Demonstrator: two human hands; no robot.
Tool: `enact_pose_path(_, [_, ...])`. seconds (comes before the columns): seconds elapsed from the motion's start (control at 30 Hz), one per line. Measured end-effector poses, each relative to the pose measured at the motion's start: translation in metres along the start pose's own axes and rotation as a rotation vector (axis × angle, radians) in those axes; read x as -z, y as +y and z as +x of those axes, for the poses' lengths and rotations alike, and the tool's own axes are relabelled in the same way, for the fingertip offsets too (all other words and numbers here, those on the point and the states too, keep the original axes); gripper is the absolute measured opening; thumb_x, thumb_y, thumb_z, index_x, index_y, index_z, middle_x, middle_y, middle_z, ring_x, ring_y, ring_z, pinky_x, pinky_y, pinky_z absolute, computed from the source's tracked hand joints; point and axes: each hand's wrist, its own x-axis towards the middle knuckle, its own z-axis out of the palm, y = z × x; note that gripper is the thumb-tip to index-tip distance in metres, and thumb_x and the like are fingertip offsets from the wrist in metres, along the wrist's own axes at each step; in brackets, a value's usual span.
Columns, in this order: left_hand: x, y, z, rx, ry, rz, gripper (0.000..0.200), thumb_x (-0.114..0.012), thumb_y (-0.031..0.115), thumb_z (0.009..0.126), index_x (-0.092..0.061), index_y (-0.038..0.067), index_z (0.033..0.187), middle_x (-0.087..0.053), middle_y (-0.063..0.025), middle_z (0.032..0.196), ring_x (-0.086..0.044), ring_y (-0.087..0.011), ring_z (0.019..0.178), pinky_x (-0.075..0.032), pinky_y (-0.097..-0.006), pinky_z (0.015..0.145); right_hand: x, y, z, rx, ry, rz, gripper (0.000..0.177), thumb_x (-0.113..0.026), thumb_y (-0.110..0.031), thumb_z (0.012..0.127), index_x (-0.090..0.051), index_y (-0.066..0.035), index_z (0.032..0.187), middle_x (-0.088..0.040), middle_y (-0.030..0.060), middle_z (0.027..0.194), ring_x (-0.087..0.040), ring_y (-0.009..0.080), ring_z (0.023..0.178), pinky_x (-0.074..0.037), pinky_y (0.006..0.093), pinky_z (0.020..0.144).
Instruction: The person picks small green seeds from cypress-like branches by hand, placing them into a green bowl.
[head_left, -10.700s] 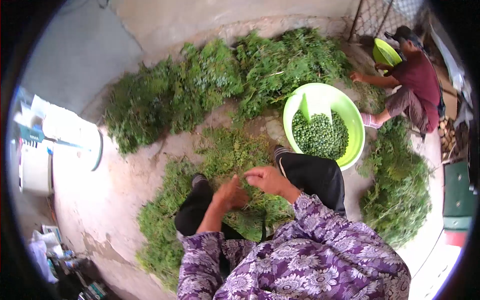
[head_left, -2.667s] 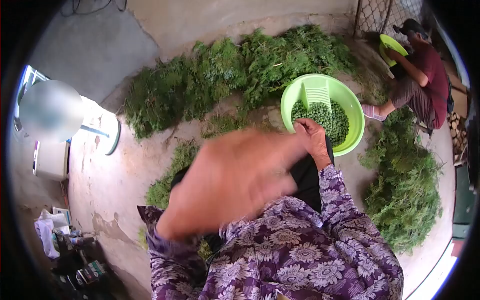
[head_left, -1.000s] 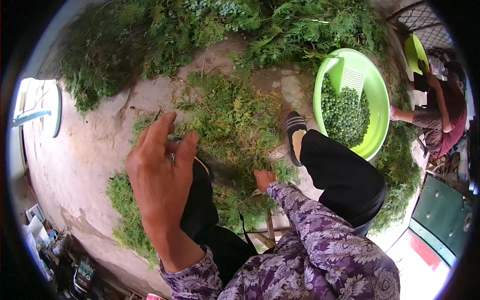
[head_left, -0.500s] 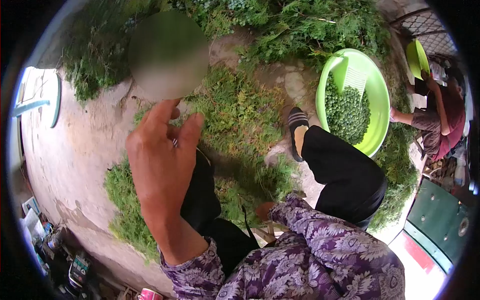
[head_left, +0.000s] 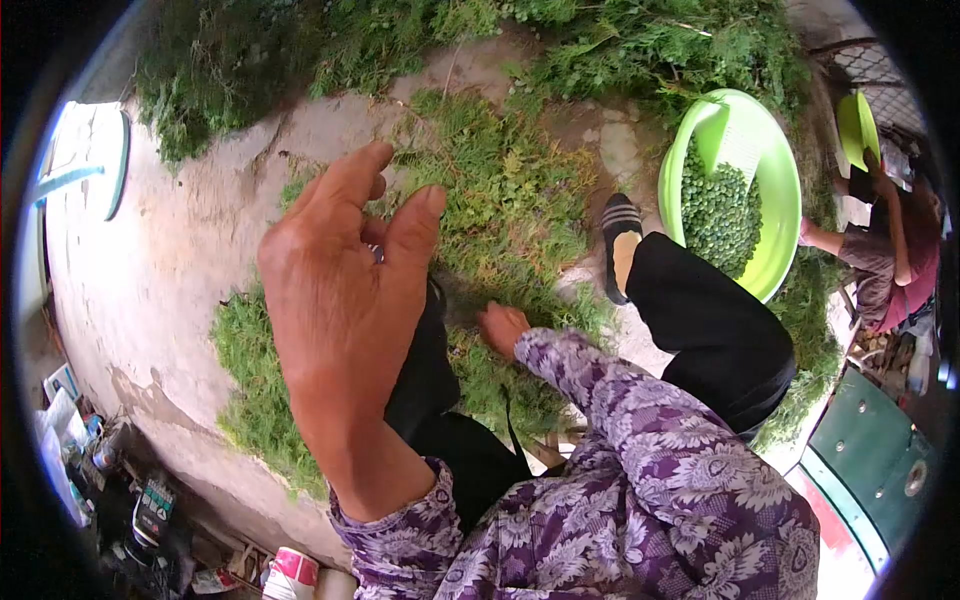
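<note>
Left hand [head_left: 345, 270] raised, thumb and fingers apart. Right hand [head_left: 505, 327] low at feathery green sprigs [head_left: 505, 205], can't tell its grip. Beyond it, rightward, round lime-green plastic basin [head_left: 782, 240] of small green berries [head_left: 722, 220]; a bump from black-trousered right leg [head_left: 705, 325] could spill them.

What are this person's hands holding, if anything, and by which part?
The left hand is half open with nothing visible in it, though its palm is hidden. Whether the right hand, near the greenery, holds anything cannot be told.
</note>
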Motion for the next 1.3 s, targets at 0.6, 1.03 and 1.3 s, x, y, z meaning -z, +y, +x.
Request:
enact_pose_path(0.6, [0.020, -0.019, 0.001, 0.083, 0.202, -0.082, 0.031, -0.068, 0.015, 0.073, -0.059, -0.003, 0.097, -0.060, -0.0099, 0.075, -0.056, -0.0110, 0.060, -0.046, -0.0235, 0.057, -0.011, 0.010, 0.052, -0.195, -0.358, 0.090, 0.012, -0.055, -0.014, 0.073, -0.060, -0.005, 0.080, -0.058, 0.0172, 0.078, -0.059, 0.0322, 0.075, -0.048, 0.0415, 0.064])
enact_pose_path(1.03, [0.022, -0.012, 0.002, 0.168, 0.251, -0.401, 0.028, -0.066, 0.012, 0.075, -0.058, -0.006, 0.095, -0.059, -0.0055, 0.073, -0.052, -0.0062, 0.060, -0.043, -0.0197, 0.054, 0.113, 0.002, 0.073, -0.565, -0.227, 1.835, 0.007, -0.052, -0.009, 0.080, -0.051, -0.004, 0.085, -0.051, 0.0032, 0.074, -0.048, 0.0110, 0.059, -0.041, 0.0229, 0.046])
enact_pose_path(1.3, [0.027, -0.017, 0.002, 0.122, 0.293, -0.357, 0.025, -0.067, 0.011, 0.073, -0.059, -0.004, 0.091, -0.059, -0.0078, 0.071, -0.053, -0.0087, 0.054, -0.043, -0.0208, 0.049, 0.154, 0.015, 0.188, -0.405, 0.225, 0.801, 0.039, -0.060, -0.026, 0.075, -0.054, 0.000, 0.103, -0.060, 0.0140, 0.089, -0.058, 0.0210, 0.077, -0.048, 0.0327, 0.068])
